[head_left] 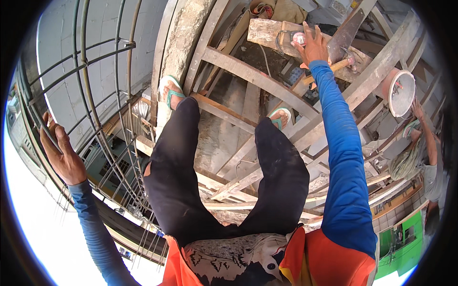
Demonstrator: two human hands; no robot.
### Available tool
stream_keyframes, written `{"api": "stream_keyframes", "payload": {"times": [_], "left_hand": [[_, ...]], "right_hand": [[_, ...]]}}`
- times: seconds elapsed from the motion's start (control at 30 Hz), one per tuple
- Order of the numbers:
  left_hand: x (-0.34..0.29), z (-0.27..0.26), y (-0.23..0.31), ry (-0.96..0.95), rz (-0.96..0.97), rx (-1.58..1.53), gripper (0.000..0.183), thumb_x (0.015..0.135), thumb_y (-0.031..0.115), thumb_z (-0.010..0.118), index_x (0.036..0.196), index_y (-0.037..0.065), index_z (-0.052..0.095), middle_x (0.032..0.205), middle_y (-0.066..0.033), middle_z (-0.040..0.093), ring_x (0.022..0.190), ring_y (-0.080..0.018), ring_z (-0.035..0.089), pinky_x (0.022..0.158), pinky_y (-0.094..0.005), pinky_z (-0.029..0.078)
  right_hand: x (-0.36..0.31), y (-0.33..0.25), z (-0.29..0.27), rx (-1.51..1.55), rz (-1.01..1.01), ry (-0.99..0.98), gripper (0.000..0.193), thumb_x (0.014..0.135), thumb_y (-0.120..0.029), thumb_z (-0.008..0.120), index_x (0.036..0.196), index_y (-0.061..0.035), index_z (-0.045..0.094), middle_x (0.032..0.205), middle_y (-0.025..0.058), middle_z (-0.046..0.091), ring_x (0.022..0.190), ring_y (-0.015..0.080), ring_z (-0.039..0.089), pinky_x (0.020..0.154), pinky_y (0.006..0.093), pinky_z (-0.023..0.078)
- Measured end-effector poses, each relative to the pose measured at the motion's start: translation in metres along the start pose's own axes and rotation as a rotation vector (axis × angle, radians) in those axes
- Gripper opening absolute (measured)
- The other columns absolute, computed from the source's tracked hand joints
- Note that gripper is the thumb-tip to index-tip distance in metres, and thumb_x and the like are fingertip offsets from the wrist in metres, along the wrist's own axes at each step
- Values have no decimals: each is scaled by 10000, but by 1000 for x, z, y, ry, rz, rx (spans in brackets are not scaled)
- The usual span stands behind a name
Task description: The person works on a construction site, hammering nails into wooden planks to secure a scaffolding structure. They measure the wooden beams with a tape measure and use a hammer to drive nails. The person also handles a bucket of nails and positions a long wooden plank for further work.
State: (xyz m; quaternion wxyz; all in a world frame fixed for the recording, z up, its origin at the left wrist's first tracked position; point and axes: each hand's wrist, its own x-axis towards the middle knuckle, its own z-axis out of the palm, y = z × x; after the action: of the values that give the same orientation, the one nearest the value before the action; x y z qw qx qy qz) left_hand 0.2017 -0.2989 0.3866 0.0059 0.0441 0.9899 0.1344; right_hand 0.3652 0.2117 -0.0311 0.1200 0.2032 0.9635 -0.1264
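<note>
My left hand (67, 159) is at the far left, with its fingers curled round a dark steel reinforcing bar (53, 140) at the edge of a tied rebar cage (100, 128). At the upper right, my right hand (313, 46) is stretched out over a rough wooden plank (265, 33). Its thumb and fingers close on a small round red-and-white object (299, 38), whose kind I cannot make out. Dark cord or wire loops beside it on the plank. Just below that hand lies a hammer (338, 66) with a wooden handle, partly behind my wrist.
My sandalled feet stand on a concrete ledge (183, 33) and the timber framing (257, 78), with gaps down to a lower level. At right, another person's hand (418, 109) is at a pale bucket (401, 93). A block wall (148, 38) rises behind the rebar.
</note>
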Motion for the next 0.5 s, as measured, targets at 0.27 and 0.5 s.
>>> {"api": "stream_keyframes", "payload": {"times": [0.27,0.5], "left_hand": [[-1,2,4,64,180,71,509,1036,336,602,1446,43,533,1430,-154,565,1287,-239,567,1086,-424,467],[-7,3,-17,134,212,163,488,1012,402,616,1413,126,591,1325,-180,639,1270,-290,607,1093,-472,470]], "right_hand": [[17,-7,14,0,-41,-203,730,835,-416,771,1441,-123,487,1473,253,375,1313,468,472,1087,481,448],[56,-24,-31,650,-41,-112,520,925,-272,625,1385,-55,519,1333,212,488,1091,390,624,955,454,538]]}}
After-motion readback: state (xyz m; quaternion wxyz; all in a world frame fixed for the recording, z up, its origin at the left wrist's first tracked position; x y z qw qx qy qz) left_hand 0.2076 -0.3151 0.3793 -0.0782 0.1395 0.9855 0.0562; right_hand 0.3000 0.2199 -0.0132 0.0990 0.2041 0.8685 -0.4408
